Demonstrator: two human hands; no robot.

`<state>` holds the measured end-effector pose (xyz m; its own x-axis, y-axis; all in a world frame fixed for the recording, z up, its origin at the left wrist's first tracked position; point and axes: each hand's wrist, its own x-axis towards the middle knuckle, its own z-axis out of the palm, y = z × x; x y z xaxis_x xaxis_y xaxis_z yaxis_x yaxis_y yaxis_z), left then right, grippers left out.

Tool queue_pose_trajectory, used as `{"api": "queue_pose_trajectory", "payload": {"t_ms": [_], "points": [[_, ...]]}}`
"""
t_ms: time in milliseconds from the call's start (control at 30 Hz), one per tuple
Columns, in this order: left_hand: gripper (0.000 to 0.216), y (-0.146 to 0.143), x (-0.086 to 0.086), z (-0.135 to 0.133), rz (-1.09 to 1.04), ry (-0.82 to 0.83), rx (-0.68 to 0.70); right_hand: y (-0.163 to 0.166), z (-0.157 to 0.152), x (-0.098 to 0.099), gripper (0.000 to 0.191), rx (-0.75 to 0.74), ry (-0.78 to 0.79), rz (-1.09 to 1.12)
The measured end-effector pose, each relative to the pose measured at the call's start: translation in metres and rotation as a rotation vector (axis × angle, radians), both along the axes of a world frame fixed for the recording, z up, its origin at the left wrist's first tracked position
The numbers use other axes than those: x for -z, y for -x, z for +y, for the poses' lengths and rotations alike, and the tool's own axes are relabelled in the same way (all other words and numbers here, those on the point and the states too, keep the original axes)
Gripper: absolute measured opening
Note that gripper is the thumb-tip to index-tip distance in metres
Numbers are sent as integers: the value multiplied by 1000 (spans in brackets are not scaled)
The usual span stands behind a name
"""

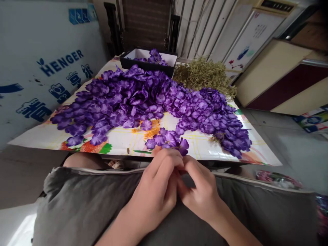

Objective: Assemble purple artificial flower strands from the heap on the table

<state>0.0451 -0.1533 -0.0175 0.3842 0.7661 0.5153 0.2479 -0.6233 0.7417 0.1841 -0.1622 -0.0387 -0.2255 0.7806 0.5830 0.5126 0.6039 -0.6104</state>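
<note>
**Left hand** (153, 191) and **right hand** (202, 191), 2 in all: fingers (167, 162) curled nearly closed, the fingertips of both hands meeting just below one small cluster of purple fabric blossoms (165, 140). What they pinch is hidden; cannot tell whether the cluster is gripped. Both forearms angle in from the lower edge, wrists bent, over a grey cloth (77, 205) with pale piping across the lap.

Beyond, on a floral-printed table cover (197, 147): 1 large heap of purple blossoms (133, 102), too many to count; 1 black box (143, 65), white inside, holding more blossoms (154, 57); 1 mound of dried green moss (205, 75).

At left, 1 white panel (28, 58) printed in blue, "HENGER" legible; the remaining characters are unclear.
</note>
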Motion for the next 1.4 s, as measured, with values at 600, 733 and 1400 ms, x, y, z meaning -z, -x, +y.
{"api": "queue_pose_trajectory", "payload": {"t_ms": [600, 733, 1400], "points": [[23, -2, 13, 13, 310, 212, -85, -22, 25, 5, 9, 119, 273, 146], [24, -5, 10, 15, 245, 265, -76, -51, 76, 27, 11, 262, 280, -22], [18, 3, 14, 28, 233, 344, -154, -51, 104, 67, 25, 408, 259, -113]]}}
